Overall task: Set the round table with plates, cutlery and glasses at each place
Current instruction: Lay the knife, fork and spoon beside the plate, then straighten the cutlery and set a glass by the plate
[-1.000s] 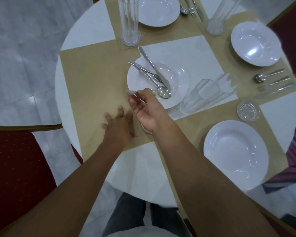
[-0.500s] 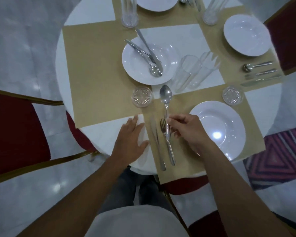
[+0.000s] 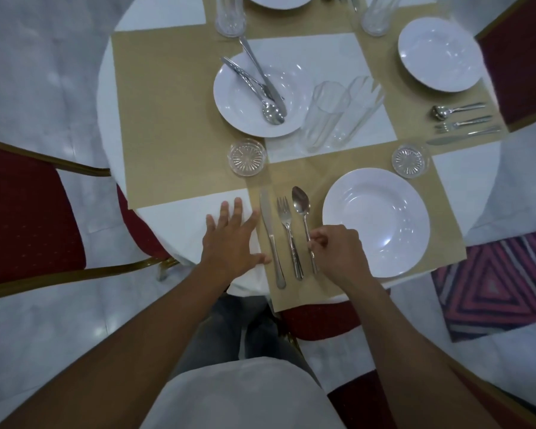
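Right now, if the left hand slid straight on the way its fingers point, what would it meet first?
The left hand lies flat on the white cloth, fingers pointing away across the table. It would first cross onto the tan placemat, then probably meet the small clear glass.

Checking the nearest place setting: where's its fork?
Head view, lower centre: the fork lies on the near mat, between the knife on its left and the spoon the right hand pinches.
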The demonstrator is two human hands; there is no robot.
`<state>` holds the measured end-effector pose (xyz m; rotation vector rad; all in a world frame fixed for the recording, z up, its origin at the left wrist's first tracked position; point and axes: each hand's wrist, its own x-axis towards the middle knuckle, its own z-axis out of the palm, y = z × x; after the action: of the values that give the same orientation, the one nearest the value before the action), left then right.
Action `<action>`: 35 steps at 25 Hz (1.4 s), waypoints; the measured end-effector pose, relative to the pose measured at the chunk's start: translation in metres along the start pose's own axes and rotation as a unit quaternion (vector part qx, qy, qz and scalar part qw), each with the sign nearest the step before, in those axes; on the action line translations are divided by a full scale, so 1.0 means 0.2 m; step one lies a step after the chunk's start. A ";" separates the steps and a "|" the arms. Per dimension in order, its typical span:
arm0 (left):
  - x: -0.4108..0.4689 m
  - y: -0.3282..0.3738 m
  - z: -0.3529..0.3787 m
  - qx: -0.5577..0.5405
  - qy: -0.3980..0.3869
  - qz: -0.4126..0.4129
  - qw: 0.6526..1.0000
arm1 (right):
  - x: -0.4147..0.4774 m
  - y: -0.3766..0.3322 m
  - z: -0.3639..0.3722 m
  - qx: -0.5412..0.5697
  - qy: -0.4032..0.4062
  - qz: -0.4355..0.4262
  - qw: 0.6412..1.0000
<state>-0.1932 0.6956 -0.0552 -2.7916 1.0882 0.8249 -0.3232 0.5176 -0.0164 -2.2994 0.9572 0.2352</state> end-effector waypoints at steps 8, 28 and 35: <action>0.02 0.00 -0.01 -0.003 -0.006 -0.008 1.000 | -0.04 -0.01 0.08 -0.105 -0.001 0.030 0.994; 0.12 0.09 -0.31 -0.139 0.104 0.012 0.985 | 0.01 0.00 -0.08 0.026 0.181 -0.023 0.983; 0.51 0.47 -0.42 -0.146 0.076 0.143 0.976 | 0.27 0.00 -0.29 0.169 0.202 0.021 0.965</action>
<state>-0.1514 0.5430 -0.0177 -3.0227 1.5397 0.8704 -0.2893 0.4507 0.0088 -2.0439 1.1437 -0.3704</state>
